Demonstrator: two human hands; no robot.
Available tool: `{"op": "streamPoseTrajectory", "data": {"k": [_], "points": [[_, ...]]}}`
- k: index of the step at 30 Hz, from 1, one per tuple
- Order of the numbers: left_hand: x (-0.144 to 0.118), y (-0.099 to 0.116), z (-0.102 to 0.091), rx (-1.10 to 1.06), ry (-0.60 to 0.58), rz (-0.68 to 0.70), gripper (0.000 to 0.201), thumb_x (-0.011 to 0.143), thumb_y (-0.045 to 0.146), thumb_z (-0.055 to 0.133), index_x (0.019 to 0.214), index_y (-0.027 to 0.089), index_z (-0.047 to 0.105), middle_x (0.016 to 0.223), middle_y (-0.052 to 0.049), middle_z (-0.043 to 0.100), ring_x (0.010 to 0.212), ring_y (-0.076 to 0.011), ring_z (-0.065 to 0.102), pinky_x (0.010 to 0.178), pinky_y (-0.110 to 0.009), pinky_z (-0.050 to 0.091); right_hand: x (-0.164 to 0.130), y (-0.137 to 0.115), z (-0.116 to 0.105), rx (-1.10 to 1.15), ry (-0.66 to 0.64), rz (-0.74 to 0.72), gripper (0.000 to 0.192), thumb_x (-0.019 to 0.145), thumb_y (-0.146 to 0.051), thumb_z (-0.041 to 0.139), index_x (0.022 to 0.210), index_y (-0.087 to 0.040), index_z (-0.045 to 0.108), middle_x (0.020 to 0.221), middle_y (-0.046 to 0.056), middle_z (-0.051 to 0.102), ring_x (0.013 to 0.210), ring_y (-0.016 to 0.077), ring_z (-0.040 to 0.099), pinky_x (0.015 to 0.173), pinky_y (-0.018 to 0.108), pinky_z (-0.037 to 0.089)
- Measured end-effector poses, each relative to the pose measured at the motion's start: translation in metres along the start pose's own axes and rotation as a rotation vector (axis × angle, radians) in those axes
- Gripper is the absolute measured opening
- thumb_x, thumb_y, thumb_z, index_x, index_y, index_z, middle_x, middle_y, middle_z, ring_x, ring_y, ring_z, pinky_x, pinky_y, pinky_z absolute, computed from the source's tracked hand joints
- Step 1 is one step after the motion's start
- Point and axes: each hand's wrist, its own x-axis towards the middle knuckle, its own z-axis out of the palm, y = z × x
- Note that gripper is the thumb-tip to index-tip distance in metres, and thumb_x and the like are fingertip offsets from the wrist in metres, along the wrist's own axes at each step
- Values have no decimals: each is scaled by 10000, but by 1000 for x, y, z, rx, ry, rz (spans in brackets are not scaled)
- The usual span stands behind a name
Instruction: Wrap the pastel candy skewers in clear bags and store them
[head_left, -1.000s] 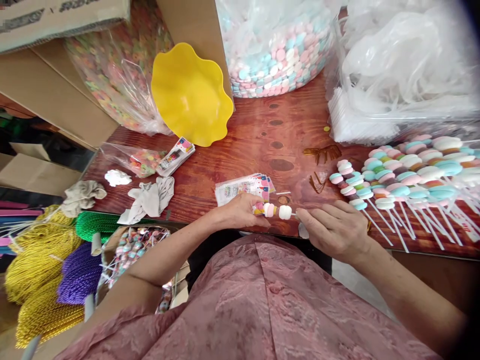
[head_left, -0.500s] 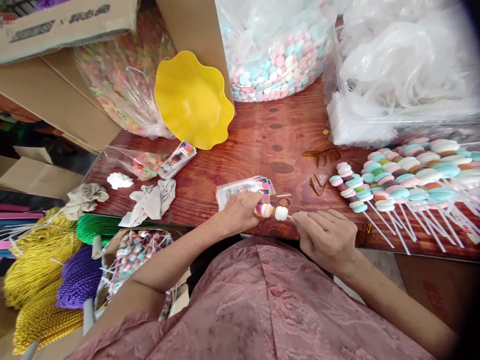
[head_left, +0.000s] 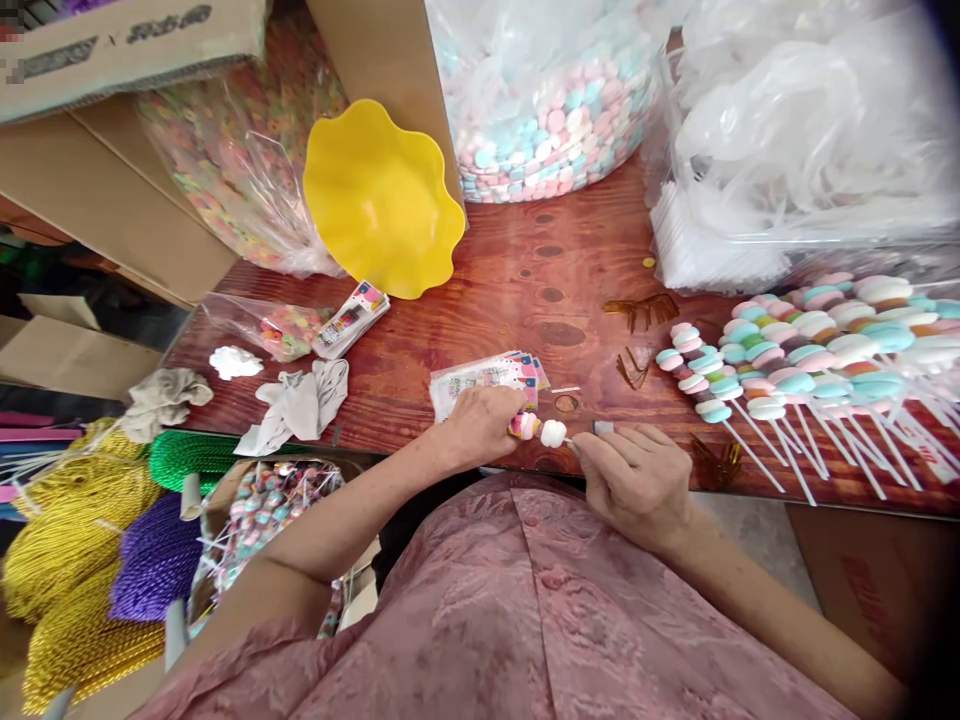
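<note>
I have both hands working just over the near edge of the table [head_left: 517,460], with the person's shirt [head_left: 517,600] close below it. The left hand [head_left: 484,428] is closed around the coloured end of a candy stick [head_left: 553,433]; the right hand [head_left: 641,480] is curled, thumb and fingers pinching the thin white stem. The candy stick lies between them, its white marshmallow in the gap.

For travel, I see the widest run of wood straight ahead, from the packets [head_left: 461,382] just beyond the left hand up to the big marshmallow bag [head_left: 555,140]. To the right, I am hemmed by the pile of finished sticks [head_left: 810,350], their stems pointing toward the near edge, and by gold ties [head_left: 716,462] just beside the right hand. Behind that pile stands a clear plastic box [head_left: 795,240]. On the left, a yellow bowl [head_left: 386,200] leans against cardboard, with grey cloth [head_left: 304,400] nearer the edge.

The surface is reddish-brown wood with dark knots. Off its left end, I make out yellow rope [head_left: 67,510], purple rope [head_left: 154,560] and cardboard boxes [head_left: 79,350].
</note>
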Motion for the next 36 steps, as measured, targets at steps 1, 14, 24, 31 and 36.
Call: {"op": "streamPoseTrajectory", "data": {"k": [1, 14, 24, 31, 36], "points": [[0, 0, 1, -4, 2, 15, 208, 784, 187, 557, 970, 173, 649, 888, -85, 713, 841, -237, 649, 685, -315, 420, 0, -1, 1, -1, 8, 16, 100, 870, -108, 594, 783, -144, 627, 583, 12, 575, 603, 140, 494, 604, 316, 320], [4, -5, -14, 102, -12, -121, 183, 863, 291, 512, 875, 167, 647, 860, -97, 700, 800, -238, 638, 665, -325, 399, -5, -2, -4, 78, -43, -11, 102, 875, -95, 571, 822, -151, 639, 590, 2, 569, 629, 134, 498, 608, 315, 312], [3, 1, -18, 107, -219, -103, 206, 800, 242, 559, 953, 161, 670, 936, -139, 707, 927, -310, 657, 743, -371, 461, 5, -10, -15, 31, -67, -192, 184, 873, -76, 491, 838, -139, 660, 581, 3, 544, 597, 140, 389, 616, 331, 293], [0, 1, -21, 46, -229, 108, 129, 788, 176, 537, 886, 183, 621, 855, -72, 699, 811, -244, 645, 696, -322, 421, 2, 8, -8, -57, -200, 8, 208, 875, -105, 500, 731, -169, 636, 579, 6, 545, 586, 138, 434, 613, 320, 264], [0, -6, -17, 80, -163, 204, 210, 730, 93, 524, 905, 176, 605, 873, -90, 677, 823, -243, 624, 735, -333, 429, -17, 2, 12, 426, -349, 378, 245, 951, -208, 446, 773, -183, 612, 611, -10, 575, 540, 108, 445, 556, 265, 274]]}}
